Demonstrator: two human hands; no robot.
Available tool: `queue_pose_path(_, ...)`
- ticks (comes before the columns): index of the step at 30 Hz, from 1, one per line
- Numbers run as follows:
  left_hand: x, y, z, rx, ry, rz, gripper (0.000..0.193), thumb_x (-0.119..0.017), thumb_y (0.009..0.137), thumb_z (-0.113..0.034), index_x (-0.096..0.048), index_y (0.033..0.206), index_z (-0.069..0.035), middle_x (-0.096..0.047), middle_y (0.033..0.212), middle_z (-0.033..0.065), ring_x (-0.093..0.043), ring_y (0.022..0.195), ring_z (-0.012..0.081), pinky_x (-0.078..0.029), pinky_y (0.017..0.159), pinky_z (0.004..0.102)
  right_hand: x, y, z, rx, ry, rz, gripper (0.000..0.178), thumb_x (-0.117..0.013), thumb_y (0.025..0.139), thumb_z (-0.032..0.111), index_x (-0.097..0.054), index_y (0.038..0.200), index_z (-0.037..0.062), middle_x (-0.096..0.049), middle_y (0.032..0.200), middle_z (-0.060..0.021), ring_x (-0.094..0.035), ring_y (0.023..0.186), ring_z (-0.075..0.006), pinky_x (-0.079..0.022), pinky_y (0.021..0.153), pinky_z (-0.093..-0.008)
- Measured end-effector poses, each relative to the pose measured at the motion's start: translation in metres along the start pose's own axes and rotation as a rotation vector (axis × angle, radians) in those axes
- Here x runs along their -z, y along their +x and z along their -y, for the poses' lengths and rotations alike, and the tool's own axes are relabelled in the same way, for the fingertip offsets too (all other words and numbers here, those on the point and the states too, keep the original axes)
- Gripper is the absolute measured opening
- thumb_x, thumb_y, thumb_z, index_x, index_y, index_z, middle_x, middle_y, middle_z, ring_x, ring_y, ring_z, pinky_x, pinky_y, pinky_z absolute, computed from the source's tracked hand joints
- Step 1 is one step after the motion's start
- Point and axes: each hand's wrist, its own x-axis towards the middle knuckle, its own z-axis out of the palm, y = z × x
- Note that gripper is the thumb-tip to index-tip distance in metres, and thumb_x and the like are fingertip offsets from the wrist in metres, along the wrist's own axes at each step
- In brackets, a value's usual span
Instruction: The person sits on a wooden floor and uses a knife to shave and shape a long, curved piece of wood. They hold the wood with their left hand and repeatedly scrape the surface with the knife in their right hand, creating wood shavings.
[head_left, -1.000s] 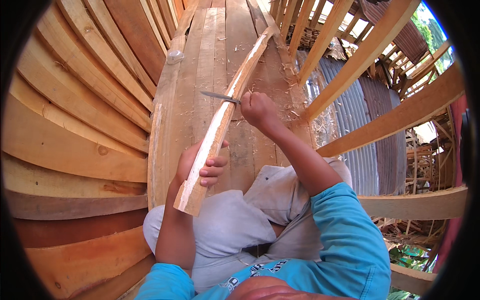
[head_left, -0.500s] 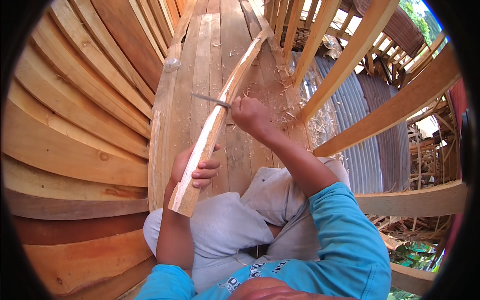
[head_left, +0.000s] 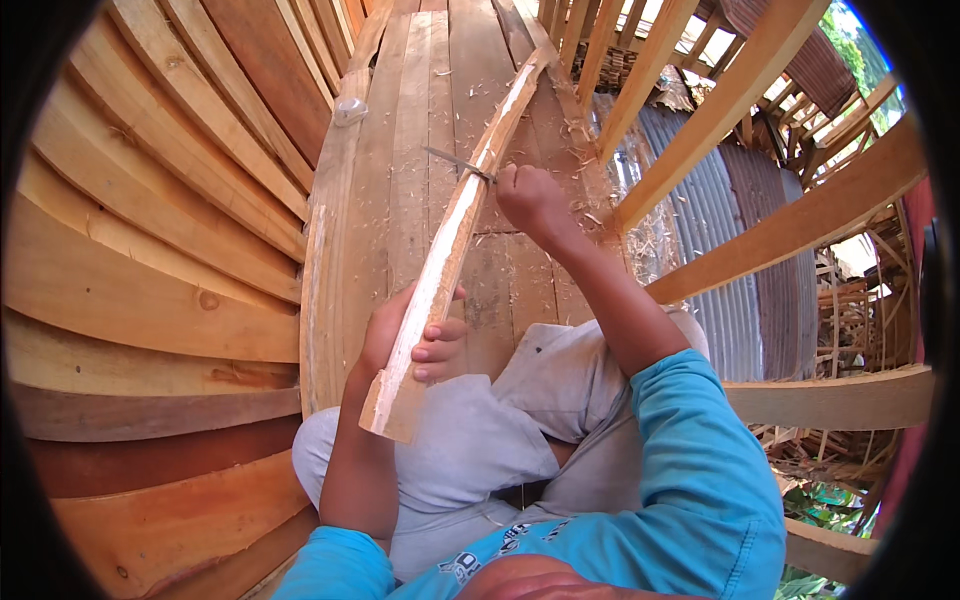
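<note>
A long, slightly curved wooden pole (head_left: 452, 240) slants from my lap away to the far right, its upper face pale and freshly cut. My left hand (head_left: 412, 335) is wrapped round its near part, fingers curled over the right side. My right hand (head_left: 535, 205) is a closed fist at the right of the pole, gripping a knife whose thin blade (head_left: 452, 158) lies crosswise over the wood and sticks out on the left. The handle is hidden within the fist. The pole's far end points toward the right-hand posts.
Wood shavings lie scattered on the plank floor (head_left: 410, 150). A small clear plastic container (head_left: 349, 112) sits at the left. Stacked boards (head_left: 180, 240) line the left side. Slanted wooden posts (head_left: 715, 130) stand on the right, with corrugated metal sheets (head_left: 700, 240) beyond them.
My right hand and the blade have moved farther out along the pole and to the right. The pole and my left hand have shifted slightly right.
</note>
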Motion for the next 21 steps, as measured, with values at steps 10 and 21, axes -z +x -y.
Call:
queue_pose_path(10,0.004,-0.004,-0.001,-0.002,0.053,0.020,0.045,-0.030,0.105,-0.046,-0.047,0.121,-0.008,-0.040,0.068,0.0026,-0.038,0.044,0.0106,-0.038,0.036,0.0290,0.003,-0.007,0.010,-0.189,0.072,0.052,0.049,-0.037,0.094,0.032,-0.068,0.074,0.0003,-0.066,0.082,-0.0277,-0.065,0.080,-0.0467,-0.051,0.079,-0.0556)
queue_pose_path(21,0.001,-0.012,-0.003,-0.004,0.103,-0.007,0.047,-0.029,0.105,-0.047,-0.047,0.123,-0.009,-0.040,0.068,0.0039,-0.038,0.044,0.0113,-0.038,0.036,0.0298,0.008,-0.009,0.028,-0.061,0.081,0.050,0.052,-0.038,0.095,0.030,-0.068,0.068,-0.0035,-0.064,0.073,-0.0296,-0.065,0.073,-0.0485,-0.051,0.075,-0.0560)
